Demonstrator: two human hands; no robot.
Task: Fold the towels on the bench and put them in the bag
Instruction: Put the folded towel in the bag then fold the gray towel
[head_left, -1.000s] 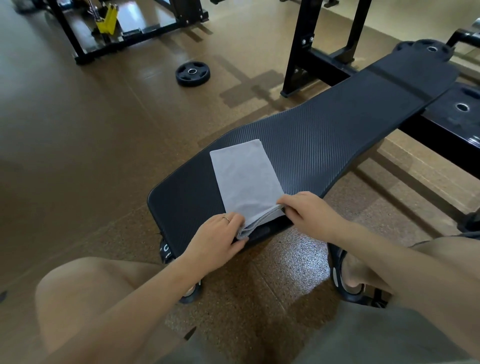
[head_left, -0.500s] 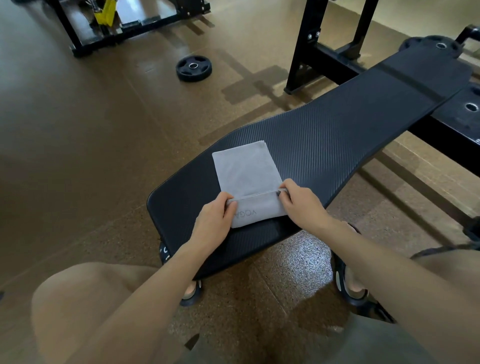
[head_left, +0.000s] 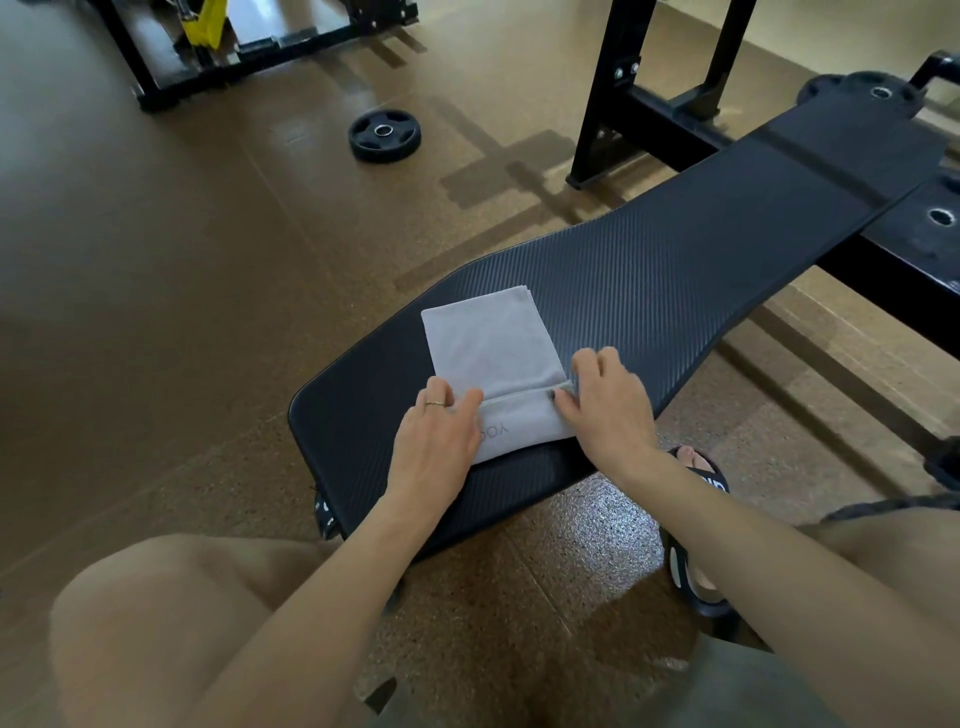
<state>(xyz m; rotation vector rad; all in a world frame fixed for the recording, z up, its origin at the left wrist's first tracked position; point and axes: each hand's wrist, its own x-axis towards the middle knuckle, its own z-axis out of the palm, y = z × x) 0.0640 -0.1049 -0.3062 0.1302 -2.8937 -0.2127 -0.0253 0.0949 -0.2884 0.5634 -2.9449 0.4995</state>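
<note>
A light grey towel (head_left: 493, 348) lies folded into a narrow strip on the near end of the black padded bench (head_left: 675, 291). Its near end is turned over onto itself, showing printed letters. My left hand (head_left: 436, 441) pinches the left corner of that flap, and a ring shows on one finger. My right hand (head_left: 605, 405) pinches the right corner of the same flap. Both hands rest low on the bench pad. No bag is in view.
A black weight plate (head_left: 384, 136) lies on the brown floor beyond the bench. Black rack uprights (head_left: 602, 104) stand behind the bench, with another frame (head_left: 156, 83) at far left. My knees and a sandalled foot (head_left: 696, 519) are near the bench's front edge.
Both hands lifted the towel's near end off the bench edge and carried it forward over the strip. The flap now lies on top with the lettering showing.
</note>
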